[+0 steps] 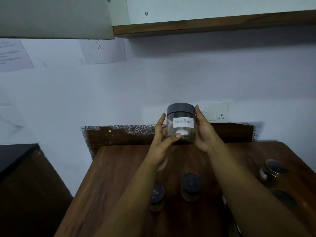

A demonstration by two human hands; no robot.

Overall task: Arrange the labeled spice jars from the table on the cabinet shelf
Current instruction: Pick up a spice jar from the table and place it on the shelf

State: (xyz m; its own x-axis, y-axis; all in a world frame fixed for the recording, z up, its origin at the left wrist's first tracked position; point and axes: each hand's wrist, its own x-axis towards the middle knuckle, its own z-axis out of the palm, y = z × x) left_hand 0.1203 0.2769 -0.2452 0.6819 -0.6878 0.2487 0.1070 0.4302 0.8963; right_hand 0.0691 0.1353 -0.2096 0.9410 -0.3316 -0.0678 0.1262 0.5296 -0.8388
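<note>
**Both hands on the pepper jar, held up over the table**

The left hand [162,139] and right hand [203,132] clasped one spice jar [180,124] between them, lifted off the table [119,168] and held upright in front of the far wall. L hand: fingers up along the jar's left side, thumb curled across the lower front, tip pressed on the glass. R hand: fingers wrapped round the right side w/ tips reaching up to the lid [180,108]. Neither hand was spread wide; both were closed snug on the jar.

The jar was clear, w/ a dark grey screw lid and a white label [183,123] facing the camera, handwritten approx. "Black Pepper", last letters faint. A thin layer of dark contents sat at the bottom; a small white blob showed low behind the glass, can't tell what.

On the table, near side: two dark-lidded jars [190,187] stood between the forearms; another jar [271,170] sat right. The wooden shelf edge [213,25] ran above, far.
</note>
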